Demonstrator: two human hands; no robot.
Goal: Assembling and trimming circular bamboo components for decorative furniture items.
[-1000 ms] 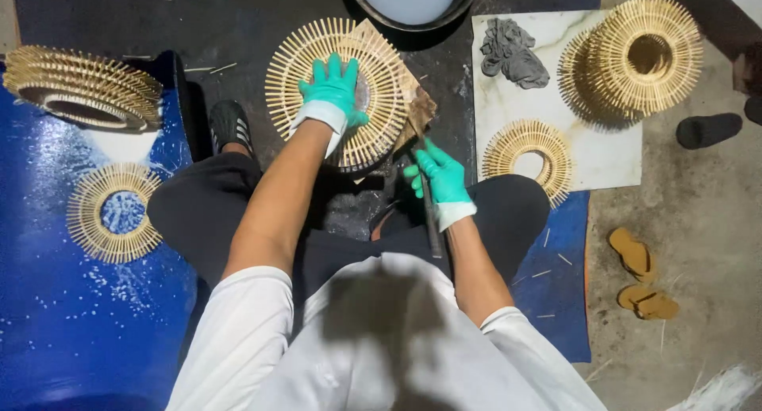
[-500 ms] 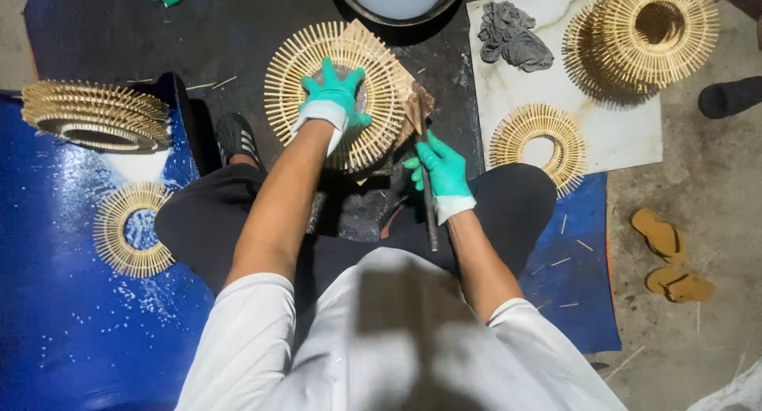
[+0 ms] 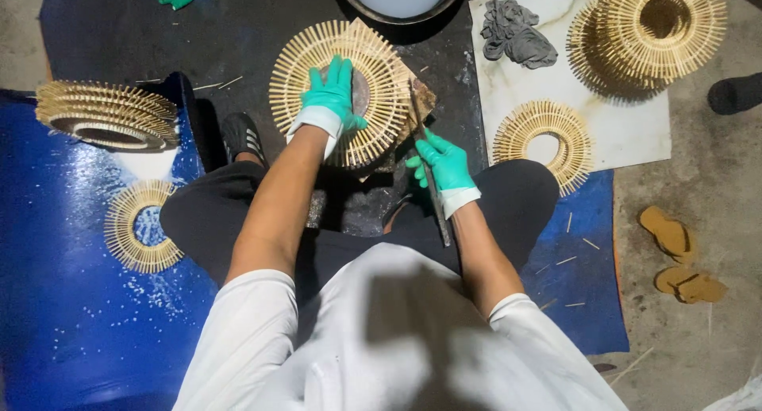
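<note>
Hardly moved since earlier: left hand point(image 3: 333, 94) flat, grip released, pinning stick ring point(image 3: 343, 91); right hand point(image 3: 443, 161) clenched on blade point(image 3: 429, 169), mid-trim. Next likely calls for turning ring.

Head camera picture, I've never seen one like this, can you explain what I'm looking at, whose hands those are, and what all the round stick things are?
The camera sits on a person's head and looks straight down, so the white shirt, dark trousers and both arms belong to the wearer, who is seated on the floor. Both hands wear green gloves. The left hand presses flat on a round ring of thin wooden sticks lying on a dark mat. The right hand grips a long thin tool at that ring's edge; what kind of tool is hard to tell. More such rings lie around: a stack and a single ring at the left, and another stack and single ring on a white board at the right. A grey rag lies there too, and a round basin sits at the top.
</note>
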